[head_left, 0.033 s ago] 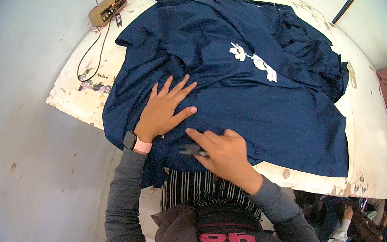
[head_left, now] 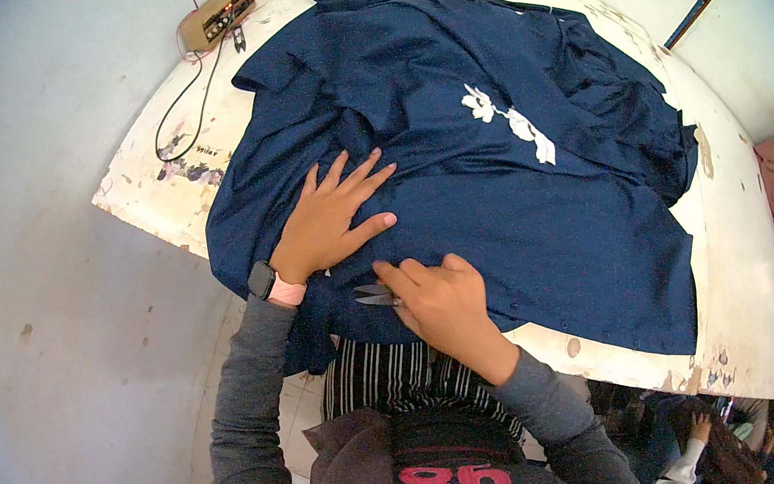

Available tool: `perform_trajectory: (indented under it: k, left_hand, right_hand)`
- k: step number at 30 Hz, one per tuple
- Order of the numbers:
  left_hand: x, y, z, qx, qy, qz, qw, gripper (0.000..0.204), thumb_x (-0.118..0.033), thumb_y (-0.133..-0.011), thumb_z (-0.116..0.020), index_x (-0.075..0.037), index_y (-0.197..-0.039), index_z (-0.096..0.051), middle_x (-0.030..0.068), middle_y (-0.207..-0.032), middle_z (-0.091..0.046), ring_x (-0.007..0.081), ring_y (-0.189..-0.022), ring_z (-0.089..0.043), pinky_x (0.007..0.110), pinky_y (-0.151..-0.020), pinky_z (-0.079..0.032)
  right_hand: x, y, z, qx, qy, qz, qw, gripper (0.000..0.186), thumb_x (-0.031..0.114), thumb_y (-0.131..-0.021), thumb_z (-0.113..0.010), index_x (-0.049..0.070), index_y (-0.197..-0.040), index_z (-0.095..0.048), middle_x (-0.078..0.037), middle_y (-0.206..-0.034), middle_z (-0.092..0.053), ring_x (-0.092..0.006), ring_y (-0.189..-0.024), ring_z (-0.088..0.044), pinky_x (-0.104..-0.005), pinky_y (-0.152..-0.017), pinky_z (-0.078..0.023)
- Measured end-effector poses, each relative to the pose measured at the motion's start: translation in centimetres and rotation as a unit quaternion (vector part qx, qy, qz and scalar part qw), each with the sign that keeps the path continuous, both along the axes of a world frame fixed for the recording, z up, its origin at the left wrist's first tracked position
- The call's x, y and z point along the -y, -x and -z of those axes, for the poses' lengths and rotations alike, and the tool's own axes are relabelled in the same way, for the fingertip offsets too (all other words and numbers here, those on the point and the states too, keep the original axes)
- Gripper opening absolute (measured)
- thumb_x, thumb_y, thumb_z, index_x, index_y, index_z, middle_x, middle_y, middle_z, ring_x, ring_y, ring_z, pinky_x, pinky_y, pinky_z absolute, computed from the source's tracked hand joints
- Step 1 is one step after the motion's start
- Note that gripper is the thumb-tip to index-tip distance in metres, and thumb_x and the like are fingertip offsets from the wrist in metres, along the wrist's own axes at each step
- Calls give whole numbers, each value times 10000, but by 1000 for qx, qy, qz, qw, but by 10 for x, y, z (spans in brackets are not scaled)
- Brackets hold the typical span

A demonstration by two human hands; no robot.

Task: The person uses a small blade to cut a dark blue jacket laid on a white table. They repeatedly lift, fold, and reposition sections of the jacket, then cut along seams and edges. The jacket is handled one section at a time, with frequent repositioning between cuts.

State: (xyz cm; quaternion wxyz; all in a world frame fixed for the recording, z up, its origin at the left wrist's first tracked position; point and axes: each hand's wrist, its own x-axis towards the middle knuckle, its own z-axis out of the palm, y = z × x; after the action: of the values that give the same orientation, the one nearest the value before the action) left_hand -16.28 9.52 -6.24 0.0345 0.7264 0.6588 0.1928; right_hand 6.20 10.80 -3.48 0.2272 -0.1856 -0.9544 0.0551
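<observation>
My right hand [head_left: 446,306] is curled around small snips [head_left: 374,295], blades parted toward 9 o'clock. They were a blur a moment ago and now look sharp, so I'd say I'm steadier for close work; can't tell if they touch cloth. My left hand [head_left: 322,227], at 10 o'clock, is spread flat on the navy garment [head_left: 558,235] covering most of the table [head_left: 147,194]. White flowers [head_left: 530,140] at 1 o'clock.

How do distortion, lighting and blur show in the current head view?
Head view: the white tabletop bows at its far edge, frame corners go black; soft light, dark folds in the navy garment; little blur on the snips, both blades distinct.
</observation>
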Motion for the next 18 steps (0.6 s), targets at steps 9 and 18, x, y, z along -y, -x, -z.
perform_trajectory:
  k: [9, 18]
  left_hand:
    - [0, 5, 6, 11, -26, -8, 1000, 698, -626, -976, -494, -232, -1549, -433, 82, -1645, -346, 476, -1480, -296, 657, -1187, -194]
    - [-1, 5, 11, 17, -62, -10, 998, 697, -650, -965, -499, -204, -1499, -510, 91, -1613, -400, 464, -1456, -347, 660, -1172, -230]
  right_hand:
    - [-16, -33, -16, -135, 336, -37, 931, 244, 149, -798, -772, 110, -1029, -706, -50, -888, -734, -235, -713, -695, -313, -657, -509]
    - [-39, -18, -22, 3, 29, -8, 1000, 219, 180, -838, -764, 132, -1049, -732, -3, -984, -695, -195, -814, -591, -349, -773, -378]
